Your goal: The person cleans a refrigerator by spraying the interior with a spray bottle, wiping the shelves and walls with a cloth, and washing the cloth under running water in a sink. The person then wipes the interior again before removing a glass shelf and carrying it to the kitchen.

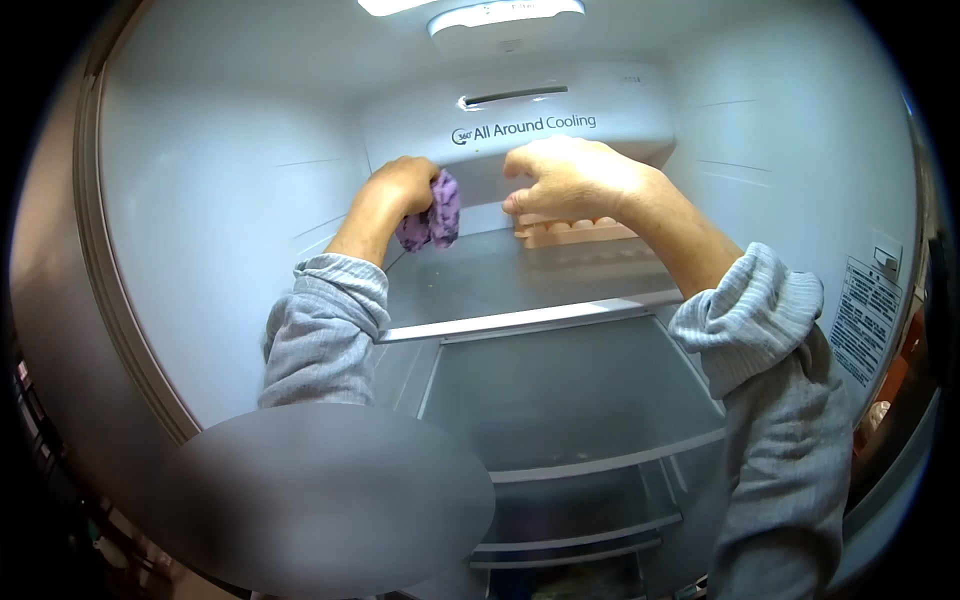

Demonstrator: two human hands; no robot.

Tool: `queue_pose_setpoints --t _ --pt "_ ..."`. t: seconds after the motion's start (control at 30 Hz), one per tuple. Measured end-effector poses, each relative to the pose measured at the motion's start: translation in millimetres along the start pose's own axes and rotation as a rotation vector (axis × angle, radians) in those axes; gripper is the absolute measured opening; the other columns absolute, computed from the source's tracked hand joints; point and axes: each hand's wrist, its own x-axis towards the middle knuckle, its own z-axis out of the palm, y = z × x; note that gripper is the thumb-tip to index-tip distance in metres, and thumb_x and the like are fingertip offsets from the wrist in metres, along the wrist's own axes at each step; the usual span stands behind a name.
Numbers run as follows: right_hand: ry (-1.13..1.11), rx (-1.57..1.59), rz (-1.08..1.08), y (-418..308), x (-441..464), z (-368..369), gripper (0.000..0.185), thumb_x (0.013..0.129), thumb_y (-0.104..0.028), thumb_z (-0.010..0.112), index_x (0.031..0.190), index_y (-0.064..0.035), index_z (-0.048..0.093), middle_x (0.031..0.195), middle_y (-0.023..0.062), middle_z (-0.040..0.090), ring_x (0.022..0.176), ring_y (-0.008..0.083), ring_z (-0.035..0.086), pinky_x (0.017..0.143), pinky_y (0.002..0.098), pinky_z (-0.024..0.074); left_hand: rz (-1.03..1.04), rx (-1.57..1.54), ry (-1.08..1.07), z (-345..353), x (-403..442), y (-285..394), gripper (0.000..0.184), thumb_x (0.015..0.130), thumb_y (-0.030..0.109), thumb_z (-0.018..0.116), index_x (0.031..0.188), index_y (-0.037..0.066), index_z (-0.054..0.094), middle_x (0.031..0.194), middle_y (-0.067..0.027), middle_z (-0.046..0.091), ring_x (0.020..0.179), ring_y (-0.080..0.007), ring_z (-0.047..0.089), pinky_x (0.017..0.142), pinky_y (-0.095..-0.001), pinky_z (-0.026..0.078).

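Observation:
My left hand (405,188) is closed around a bunched purple cloth (442,212) that hangs down above the upper glass shelf (455,280), near the fridge's left wall. My right hand (575,178) is raised near the back wall, its fingers curved and apart with nothing between them. Just beneath and behind that hand, an egg tray (585,235) holding several eggs sits at the back right of the shelf. Part of the tray is hidden by my right hand and wrist.
The fridge's inner walls stand close on both sides. A lower glass shelf (570,400) lies under the upper one, with drawers (575,520) below. A lamp (508,20) is at the top. A blurred grey oval covers the lower left of the view.

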Motion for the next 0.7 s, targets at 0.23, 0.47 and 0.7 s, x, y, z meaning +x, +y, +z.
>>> queue_pose_setpoints --t 0.23,0.47,0.7 --pt "0.029 -0.125 -0.069 42.4 9.3 35.3 0.035 0.079 -0.032 0.055 0.103 -0.0068 0.061 0.1 0.0162 0.062 0.097 0.0311 0.057 0.083 0.0396 0.0454 0.011 0.136 -0.09 33.8 34.3 -24.9 0.032 0.075 0.002 0.049 0.103 0.011 0.063 0.102 -0.0122 0.063 0.093 -0.0299 0.06 0.079 -0.0362 0.048" --pt "0.073 -0.238 0.036 60.7 16.3 37.1 0.037 0.076 -0.026 0.062 0.104 -0.0019 0.054 0.106 0.0151 0.057 0.105 0.0286 0.052 0.087 0.0377 0.0425 0.124 -0.164 -0.174 28.3 34.7 7.2 0.036 0.068 0.006 0.054 0.104 0.002 0.058 0.092 -0.015 0.063 0.081 -0.0229 0.06 0.068 -0.0342 0.048" --pt "0.079 -0.276 0.167 94.4 11.0 29.0 0.045 0.069 -0.018 0.067 0.11 -0.0042 0.054 0.114 0.015 0.055 0.108 0.0272 0.051 0.089 0.0358 0.0426 0.402 -0.306 -0.066 31.1 12.3 56.7 0.052 0.066 0.009 0.056 0.117 0.005 0.05 0.108 -0.0161 0.058 0.099 -0.0293 0.055 0.086 -0.0315 0.043"
